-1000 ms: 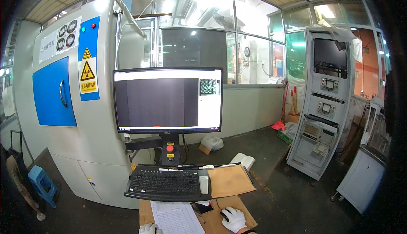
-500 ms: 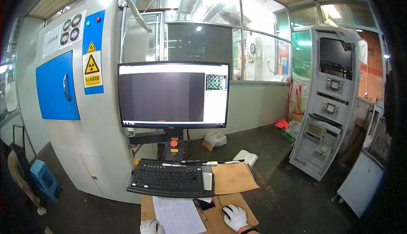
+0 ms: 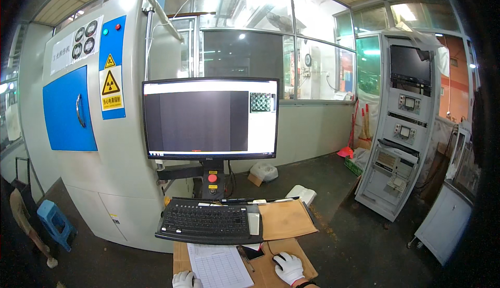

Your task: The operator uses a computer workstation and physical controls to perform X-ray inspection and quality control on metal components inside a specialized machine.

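Note:
My right hand (image 3: 289, 270), in a white glove, is closed over a black computer mouse (image 3: 280, 258) on a brown board (image 3: 308, 273). A dark band circles that wrist. At the lower edge, my left hand (image 3: 186, 279), gloved too, lies with its fingers down beside a printed table sheet (image 3: 219, 267); it holds nothing that I can see, and its wrist is cut off. Between sheet and mouse lie a pen (image 3: 247, 261) and a dark flat object (image 3: 253, 252). Beyond them sits a black keyboard (image 3: 203, 222), with a tan folder (image 3: 287, 220) to its right.
A lit monitor (image 3: 196, 121) stands behind the keyboard, above a red push button (image 3: 212, 178). On the left rises a large pale cabinet (image 3: 133, 173) with a blue door and radiation warning signs. A blue stool (image 3: 54, 223) stands left; an instrument rack (image 3: 388, 155) stands right.
The whole view has shifted very slightly, with the monitor a little lower and further left. Both hands stay in place, the right one still on the mouse.

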The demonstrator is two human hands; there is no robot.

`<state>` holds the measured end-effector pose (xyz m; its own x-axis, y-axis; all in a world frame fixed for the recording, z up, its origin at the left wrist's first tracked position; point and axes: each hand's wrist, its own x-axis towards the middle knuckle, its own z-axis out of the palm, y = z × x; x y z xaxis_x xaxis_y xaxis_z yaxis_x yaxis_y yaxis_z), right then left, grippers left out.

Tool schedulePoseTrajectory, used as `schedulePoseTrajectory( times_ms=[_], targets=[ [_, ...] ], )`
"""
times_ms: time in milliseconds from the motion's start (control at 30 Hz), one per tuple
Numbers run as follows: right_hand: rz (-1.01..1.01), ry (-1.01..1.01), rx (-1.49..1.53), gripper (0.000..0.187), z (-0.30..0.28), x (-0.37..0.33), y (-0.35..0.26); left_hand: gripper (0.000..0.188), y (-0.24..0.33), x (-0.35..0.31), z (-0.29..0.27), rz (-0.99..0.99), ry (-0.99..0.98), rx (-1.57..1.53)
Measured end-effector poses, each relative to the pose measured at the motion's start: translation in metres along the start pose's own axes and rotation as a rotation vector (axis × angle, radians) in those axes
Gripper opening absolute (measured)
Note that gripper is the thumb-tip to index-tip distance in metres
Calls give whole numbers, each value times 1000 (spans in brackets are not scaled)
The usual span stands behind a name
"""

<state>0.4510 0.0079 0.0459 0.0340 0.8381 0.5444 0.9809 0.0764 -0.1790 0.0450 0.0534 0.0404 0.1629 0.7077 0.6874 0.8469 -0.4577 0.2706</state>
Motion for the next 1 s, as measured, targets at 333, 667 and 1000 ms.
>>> schedulePoseTrajectory(
  times_ms=[333,667,1000],
  targets=[
    [60,29,-67,54,-5,1,-5,24,4,3,-7,-5,-23,-10],
    [71,-16,-21,53,-10,1,-3,24,7,-1,-4,1,-2,-13],
    [60,-110,23,53,1,4,1,14,2,5,1,-155,-156,-26]
  ],
)
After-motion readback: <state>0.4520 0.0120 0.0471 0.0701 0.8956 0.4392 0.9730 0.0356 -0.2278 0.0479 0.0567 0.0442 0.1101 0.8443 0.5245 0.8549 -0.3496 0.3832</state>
